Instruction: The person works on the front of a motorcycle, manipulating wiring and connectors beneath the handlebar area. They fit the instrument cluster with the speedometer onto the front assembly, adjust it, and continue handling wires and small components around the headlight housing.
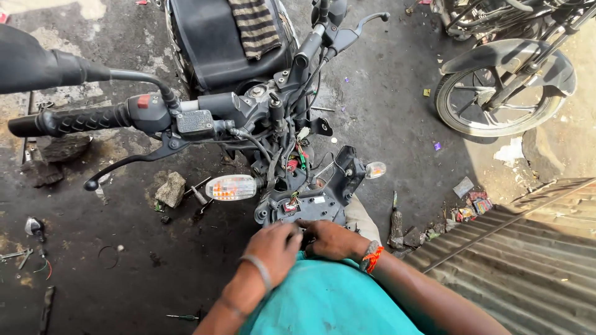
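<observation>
Just below the black bracket [323, 192], both hands, left hand [273, 248] and right hand [332, 239], fingers curled on its lower edge

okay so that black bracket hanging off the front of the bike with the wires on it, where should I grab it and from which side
Probably grip the black bracket by its bare upper right edge, just inside the small right turn signal, coming in from the right. That edge is plain plate. The middle carries red and green connectors, and the left hand and right hand already crowd its lower edge.

head cam | looks steeply down | close over hands [304, 245] | single view
</observation>
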